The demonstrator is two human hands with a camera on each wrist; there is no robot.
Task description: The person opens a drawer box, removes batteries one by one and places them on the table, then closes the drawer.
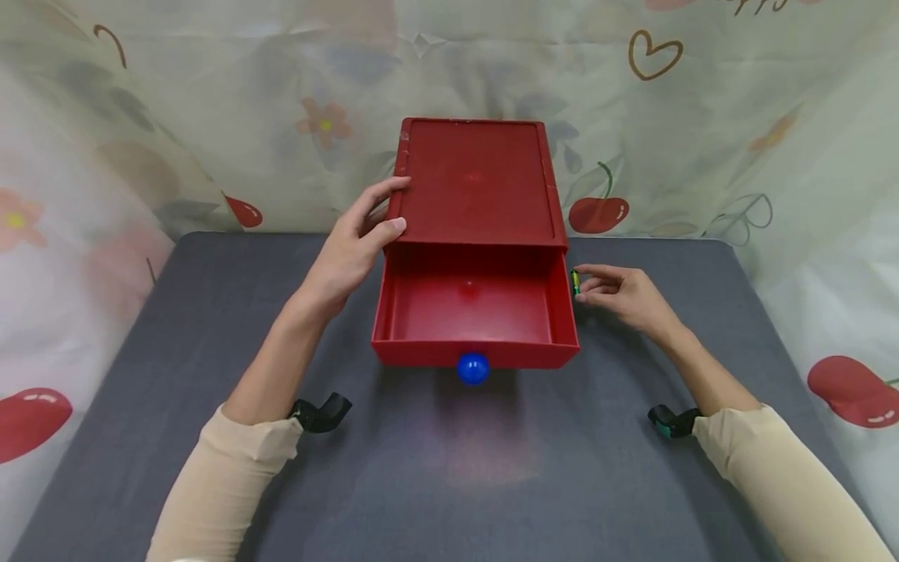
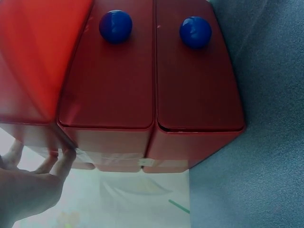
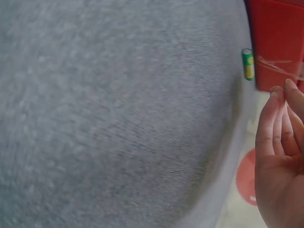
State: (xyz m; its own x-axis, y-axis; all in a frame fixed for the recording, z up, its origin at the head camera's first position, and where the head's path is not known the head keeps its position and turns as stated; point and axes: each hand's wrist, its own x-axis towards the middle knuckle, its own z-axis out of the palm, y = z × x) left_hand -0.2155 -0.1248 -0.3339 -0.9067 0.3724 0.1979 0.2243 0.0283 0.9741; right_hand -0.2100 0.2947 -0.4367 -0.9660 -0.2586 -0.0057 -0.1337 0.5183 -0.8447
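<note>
A red drawer cabinet (image 1: 477,179) stands at the table's far side with its top drawer (image 1: 428,312) pulled out, bare inside. My left hand (image 1: 340,261) rests against the cabinet's upper left edge, fingers extended, thumb near the front corner. Just right of the drawer, a small green and yellow battery (image 1: 575,282) overlaps my right fingertips in the head view. From the right wrist, that battery (image 3: 247,64) lies on the tabletop beside the cabinet, apart from the fingers. The right hand (image 3: 280,156) holds nothing; its thumb and fingertips are close together.
Two closed lower drawers with blue knobs (image 2: 115,26) show in the left wrist view. A blue knob (image 1: 474,368) also sticks out from the pulled-out drawer. Beneath everything is a grey tabletop (image 1: 421,484). A patterned curtain (image 1: 267,94) hangs behind and along both sides.
</note>
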